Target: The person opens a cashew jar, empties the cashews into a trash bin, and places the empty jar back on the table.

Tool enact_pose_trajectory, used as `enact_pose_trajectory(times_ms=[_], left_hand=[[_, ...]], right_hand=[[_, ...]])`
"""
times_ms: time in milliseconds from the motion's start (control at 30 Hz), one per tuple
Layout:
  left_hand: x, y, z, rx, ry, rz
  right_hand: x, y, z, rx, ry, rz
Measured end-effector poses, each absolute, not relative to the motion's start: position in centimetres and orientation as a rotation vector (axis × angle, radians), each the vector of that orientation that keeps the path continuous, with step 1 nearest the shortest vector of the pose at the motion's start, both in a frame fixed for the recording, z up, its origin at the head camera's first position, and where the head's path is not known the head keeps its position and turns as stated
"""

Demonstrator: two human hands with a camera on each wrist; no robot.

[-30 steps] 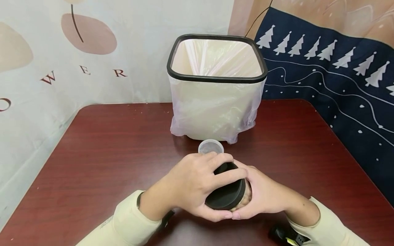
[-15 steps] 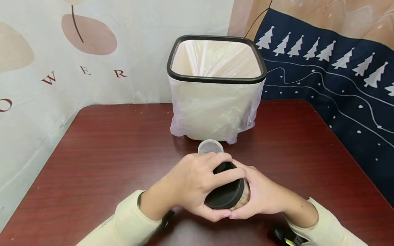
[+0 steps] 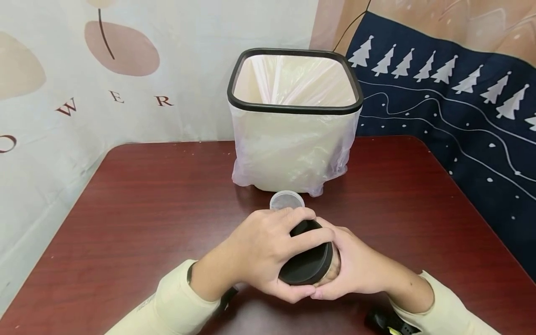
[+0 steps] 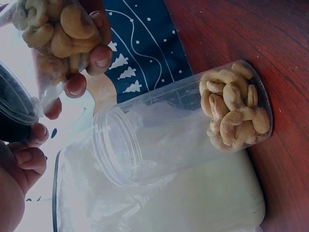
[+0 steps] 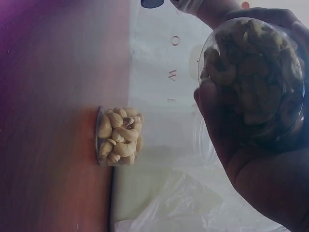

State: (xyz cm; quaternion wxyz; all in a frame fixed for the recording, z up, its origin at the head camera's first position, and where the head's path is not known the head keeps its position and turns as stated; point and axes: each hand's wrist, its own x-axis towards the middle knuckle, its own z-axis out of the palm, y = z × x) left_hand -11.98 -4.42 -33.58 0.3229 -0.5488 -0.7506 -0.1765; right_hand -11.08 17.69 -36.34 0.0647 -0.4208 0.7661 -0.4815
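My left hand [image 3: 268, 253] grips the black screw lid [image 3: 307, 267] of a clear plastic jar from above, fingers spread over it and thumb at its near edge. My right hand [image 3: 362, 265] holds the body of that jar [image 5: 253, 77], which is full of cashews and tilted above the table. The two thumb tips meet at the near side. Beyond the hands stands a second clear jar [image 4: 164, 130], upright and without a lid, with cashews [image 4: 231, 111] filling its bottom part. In the head view only its round mouth [image 3: 286, 199] shows; the left hand hides the rest.
A cream waste bin [image 3: 293, 144] with a black rim and a thin plastic liner stands at the back of the dark red table [image 3: 159, 186], close behind the second jar. A printed cloth [image 3: 418, 93] with white trees hangs at the right.
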Motion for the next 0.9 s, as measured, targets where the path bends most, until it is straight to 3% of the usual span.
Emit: enact_pose_trajectory(times_ms=[900], left_hand=[[-12.06, -4.18, -33.59, -1.297, -2.059, -0.446]], right_hand=[[-10.25, 17.26, -36.08, -1.102, 2.571, -1.425]])
